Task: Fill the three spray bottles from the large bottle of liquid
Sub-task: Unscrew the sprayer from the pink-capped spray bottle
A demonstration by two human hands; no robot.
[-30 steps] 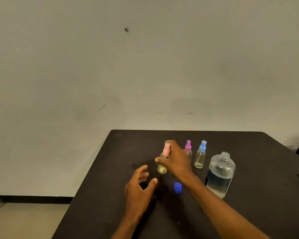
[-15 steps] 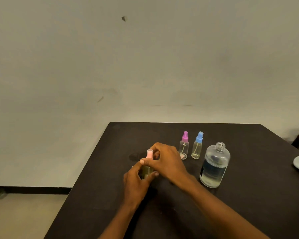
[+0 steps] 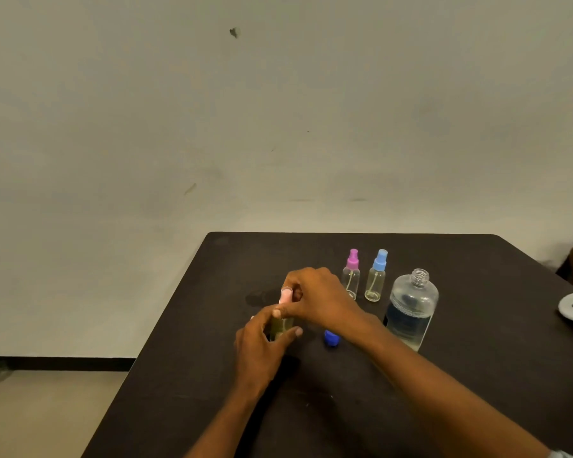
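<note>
On the table, the nearest spray bottle is leftmost; the cap lies right of it. Farther back, the second spray bottle and third spray bottle stand side by side, the large bottle just right of them.

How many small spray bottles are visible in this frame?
3: the pink-capped one gripped by the left hand and right hand; the purple-capped one and the blue-capped one standing side by side left of the large bottle.

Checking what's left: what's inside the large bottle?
The large bottle shows clear liquid near its bottom; its dark label covers the middle, so the exact level is hidden.
</note>
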